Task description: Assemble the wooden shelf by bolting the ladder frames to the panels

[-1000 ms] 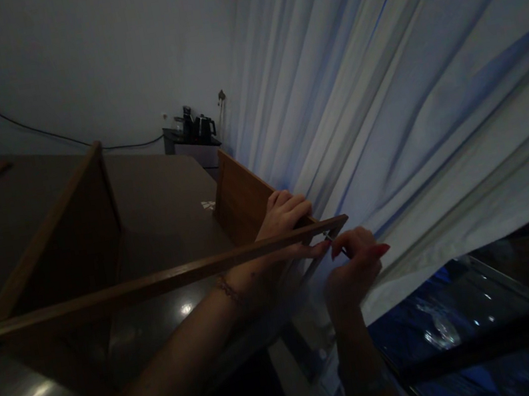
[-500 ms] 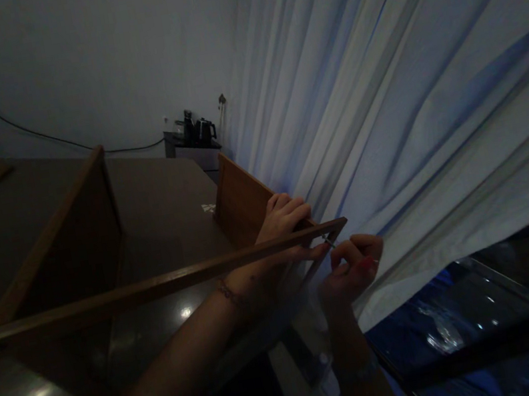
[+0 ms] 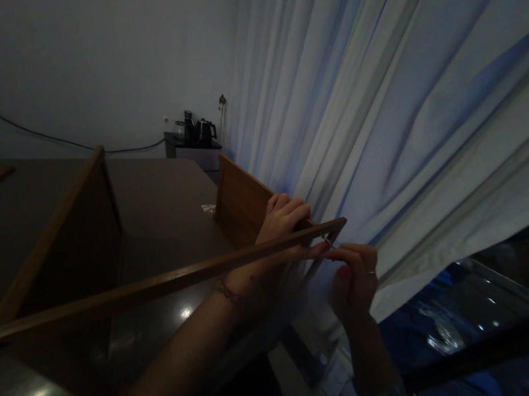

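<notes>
My left hand (image 3: 284, 220) grips the top edge of an upright brown wooden panel (image 3: 239, 202), where a long wooden board (image 3: 157, 285) meets it at a corner. My right hand (image 3: 353, 278) is pinched on a small metal tool (image 3: 327, 240), too small to name, whose tip touches the outer face of that corner. Another upright panel (image 3: 73, 237) stands further left under the same long board. The room is dim.
White curtains (image 3: 405, 100) hang close on the right, right behind the corner. A small table with a kettle (image 3: 197, 131) stands by the far wall. A cable (image 3: 30, 132) runs along the wall. Dark glossy floor (image 3: 163, 201) lies between the panels.
My right hand has turned at the wrist while pinching the small tool, its fingers rolling from right of the corner to just below it. The left hand and boards have stayed put.
</notes>
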The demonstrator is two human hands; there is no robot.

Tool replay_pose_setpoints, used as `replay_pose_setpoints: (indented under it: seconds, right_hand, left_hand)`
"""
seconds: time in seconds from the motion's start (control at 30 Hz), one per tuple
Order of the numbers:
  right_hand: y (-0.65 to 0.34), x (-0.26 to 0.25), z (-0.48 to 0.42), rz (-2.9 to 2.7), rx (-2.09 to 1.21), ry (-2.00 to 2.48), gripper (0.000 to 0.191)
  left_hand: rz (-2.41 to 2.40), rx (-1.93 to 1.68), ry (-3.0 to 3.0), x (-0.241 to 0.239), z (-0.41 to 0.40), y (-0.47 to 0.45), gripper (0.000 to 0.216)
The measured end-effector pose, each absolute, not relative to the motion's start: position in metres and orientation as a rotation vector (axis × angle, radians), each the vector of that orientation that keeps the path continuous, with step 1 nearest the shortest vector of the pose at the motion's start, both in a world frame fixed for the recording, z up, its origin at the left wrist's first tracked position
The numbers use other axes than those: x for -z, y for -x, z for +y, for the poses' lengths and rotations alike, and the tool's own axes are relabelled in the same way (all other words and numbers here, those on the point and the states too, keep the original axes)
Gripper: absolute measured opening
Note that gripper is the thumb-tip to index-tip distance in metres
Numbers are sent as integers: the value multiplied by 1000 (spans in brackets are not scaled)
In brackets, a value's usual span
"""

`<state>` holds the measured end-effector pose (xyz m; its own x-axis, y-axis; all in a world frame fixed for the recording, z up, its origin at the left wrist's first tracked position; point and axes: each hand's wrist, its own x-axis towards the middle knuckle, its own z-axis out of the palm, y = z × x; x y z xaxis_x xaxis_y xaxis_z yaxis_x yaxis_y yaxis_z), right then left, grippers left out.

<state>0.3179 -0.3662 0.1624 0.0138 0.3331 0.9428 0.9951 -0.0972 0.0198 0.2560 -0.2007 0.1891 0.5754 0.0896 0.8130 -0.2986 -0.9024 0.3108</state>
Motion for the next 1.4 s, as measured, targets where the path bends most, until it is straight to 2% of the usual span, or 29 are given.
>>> replay_pose_setpoints:
  seconds: [0.13,0.47,0.53,0.67,0.73,0.8,0.87,1.03,1.1,1.2,1.4]
  right_hand:
    - [-328,-158,-374,-1558,1068,1626,40]
    - [-323,-179,-381,-1520,1060,1679,35]
    - [-315,-181,-377,-1406,929,1690,36]
    - [-301,-181,-366,-1111,458,1568,40]
    - [-300,-177,-363,-1019,379,1465,36]
    - [-303,-171,-362,-1005,418,1384,22]
    - [-308,-166,-364,-1040,521,1372,16]
    - [-318,-158,-369,-1138,854,1616,32]
    - [-315,-159,-368,-1072,860,1682,37]
    - [-303,-165,-364,-965,601,1631,38]
    - [-273,-182,-357,-767,122,1383,25]
  left_hand:
    - [-210,-1298,-2401,-184,-197,-261,55]
    - [-160,-1311,-2418,-187,-199,-259,43]
    - [-144,-1343,-2414,-187,-200,-259,42]
    - [-157,-1332,-2428,-183,-199,-262,39]
    - [-155,-1359,-2418,-181,-198,-264,41]
    - [-153,-1370,-2412,-180,-198,-265,42]
    - [-152,-1364,-2410,-180,-198,-265,42]
    - [-147,-1407,-2406,-179,-197,-267,39]
    - [-133,-1393,-2405,-178,-197,-268,41]
    - [-137,-1381,-2396,-176,-197,-269,43]
    - [-168,-1378,-2404,-178,-196,-267,43]
